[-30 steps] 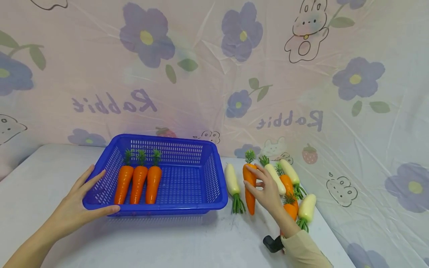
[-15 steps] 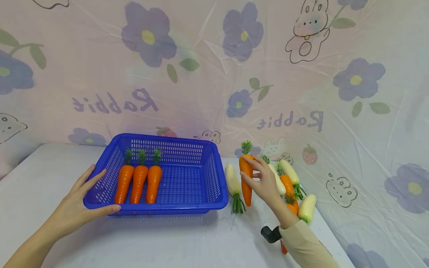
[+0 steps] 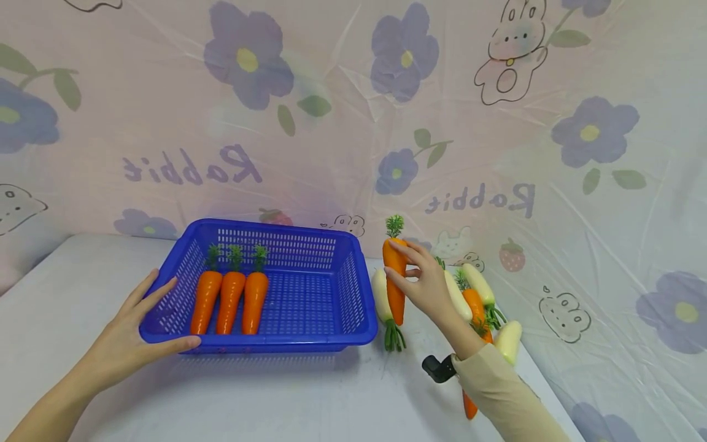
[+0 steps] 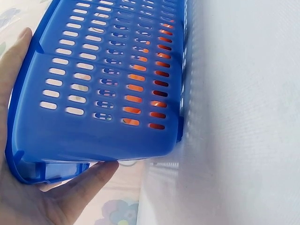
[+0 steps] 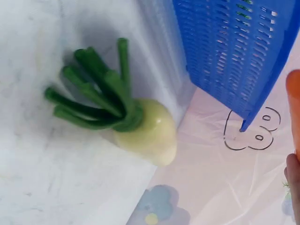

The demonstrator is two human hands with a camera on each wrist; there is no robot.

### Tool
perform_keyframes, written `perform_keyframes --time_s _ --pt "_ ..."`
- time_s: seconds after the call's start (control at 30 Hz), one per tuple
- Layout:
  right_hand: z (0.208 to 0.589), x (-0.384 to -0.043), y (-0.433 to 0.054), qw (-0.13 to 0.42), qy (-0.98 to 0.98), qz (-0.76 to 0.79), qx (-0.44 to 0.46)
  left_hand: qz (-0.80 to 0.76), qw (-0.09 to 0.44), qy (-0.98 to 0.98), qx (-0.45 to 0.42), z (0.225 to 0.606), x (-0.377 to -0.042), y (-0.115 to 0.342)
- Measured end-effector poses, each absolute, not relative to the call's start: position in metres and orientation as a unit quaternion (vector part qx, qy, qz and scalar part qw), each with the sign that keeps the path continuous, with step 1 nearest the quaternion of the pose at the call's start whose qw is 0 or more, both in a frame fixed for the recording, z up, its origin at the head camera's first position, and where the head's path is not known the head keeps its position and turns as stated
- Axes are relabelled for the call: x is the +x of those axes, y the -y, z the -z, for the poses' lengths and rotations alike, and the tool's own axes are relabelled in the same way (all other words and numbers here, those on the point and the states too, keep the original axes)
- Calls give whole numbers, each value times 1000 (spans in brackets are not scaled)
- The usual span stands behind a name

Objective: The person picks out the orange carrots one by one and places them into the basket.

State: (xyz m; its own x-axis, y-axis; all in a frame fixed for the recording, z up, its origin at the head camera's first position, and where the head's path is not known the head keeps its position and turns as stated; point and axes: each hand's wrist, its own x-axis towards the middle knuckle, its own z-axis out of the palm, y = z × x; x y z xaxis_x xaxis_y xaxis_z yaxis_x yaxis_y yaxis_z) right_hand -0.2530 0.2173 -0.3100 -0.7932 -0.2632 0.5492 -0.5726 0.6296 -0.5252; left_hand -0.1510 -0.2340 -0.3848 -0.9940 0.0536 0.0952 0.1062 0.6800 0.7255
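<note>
Right hand (image 3: 429, 287), right of centre in the frame: thumb and fingers pinch a carrot (image 3: 395, 285) near its thick top, green tuft up, tip down, slightly tilted. Carrot is in front of the white radish (image 3: 380, 293), just right of the basket (image 3: 276, 340); can't tell if the tip touches the radish leaves. Grip looks good — high on the body, tuft free. Best to squeeze just enough that the smooth carrot doesn't swing, and have the tip well above the rim before any move left; a low pass could bump the radish or catch the edge.

Left hand (image 3: 123, 342), lower left: fingers spread, touching the basket's left end, thumb at the front rim. Light steadying seems enough; hard pressing might tip it.

Inside, left half: three carrots (image 3: 229, 304) side by side, tufts toward the back. Laying another beside them neatly would call for the same direction — no nudging.

Right of frame: loose radishes (image 3: 478, 285) and loose carrots (image 3: 472, 301) on the counter (image 3: 353, 393), partly behind the right sleeve (image 3: 505, 390), which should clear them.
</note>
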Motion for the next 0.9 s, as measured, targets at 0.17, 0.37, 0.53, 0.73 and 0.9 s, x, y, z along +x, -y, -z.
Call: perform_keyframes --time_s 0.17,0.37,0.53,0.73,0.9 --pt "302 -257 -207 213 869 -361 262 403 37 913 -46 384 -150 233" --pt "294 -260 -196 221 863 -358 278 405 37 913 -43 383 -150 232" --pt "285 -263 -182 212 862 -361 286 401 39 914 -42 383 -150 232" --pt "276 -266 -165 207 856 -369 297 403 41 913 -43 383 -150 232" --pt "274 -269 -154 201 853 -373 304 401 41 914 -42 383 -150 231"
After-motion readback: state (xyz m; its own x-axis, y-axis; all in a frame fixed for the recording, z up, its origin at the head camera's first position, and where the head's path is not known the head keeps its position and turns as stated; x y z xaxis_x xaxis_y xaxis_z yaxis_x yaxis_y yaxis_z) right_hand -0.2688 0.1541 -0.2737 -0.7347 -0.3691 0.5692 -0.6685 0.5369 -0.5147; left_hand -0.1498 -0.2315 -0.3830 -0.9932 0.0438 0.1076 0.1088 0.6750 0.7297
